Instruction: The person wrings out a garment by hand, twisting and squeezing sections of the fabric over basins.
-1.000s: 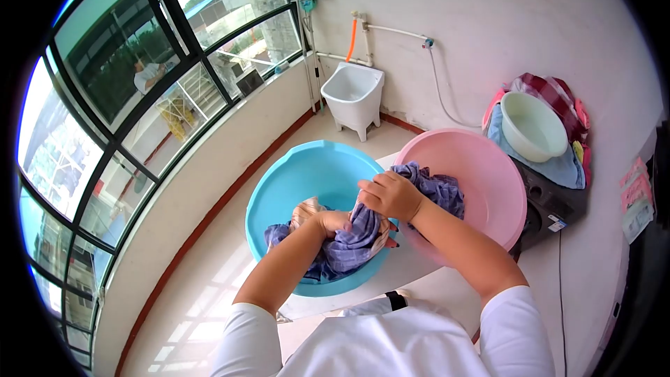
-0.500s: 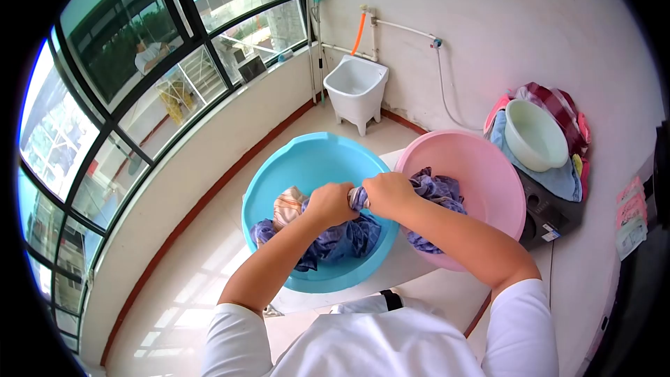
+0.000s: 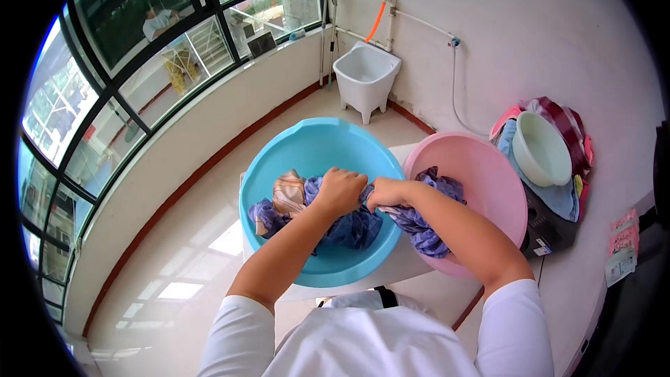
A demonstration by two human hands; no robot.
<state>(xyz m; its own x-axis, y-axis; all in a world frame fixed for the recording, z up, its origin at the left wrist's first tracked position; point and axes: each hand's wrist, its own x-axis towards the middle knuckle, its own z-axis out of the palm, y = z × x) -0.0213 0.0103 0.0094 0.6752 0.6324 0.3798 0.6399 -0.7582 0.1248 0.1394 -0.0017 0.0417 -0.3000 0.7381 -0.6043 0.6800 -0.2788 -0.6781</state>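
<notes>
Left hand [image 3: 342, 192] and right hand [image 3: 392, 194] are clenched around cloth [image 3: 419, 229], seemingly being wrung, with firm holds needed for any next twist.

white wall [image 3: 544, 21] | black-framed windows [image 3: 112, 89] | glossy pale floor [image 3: 150, 244], sunlight patches [image 3: 180, 290] | white sink [image 3: 366, 92]

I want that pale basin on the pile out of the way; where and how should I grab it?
I'd try the pale basin by its left rim, coming from the side of the pink tub, pinching the wall inside and out. Its open, round mouth leaves that rim exposed, while maroon plaid cloth is bunched on its other side.
</notes>
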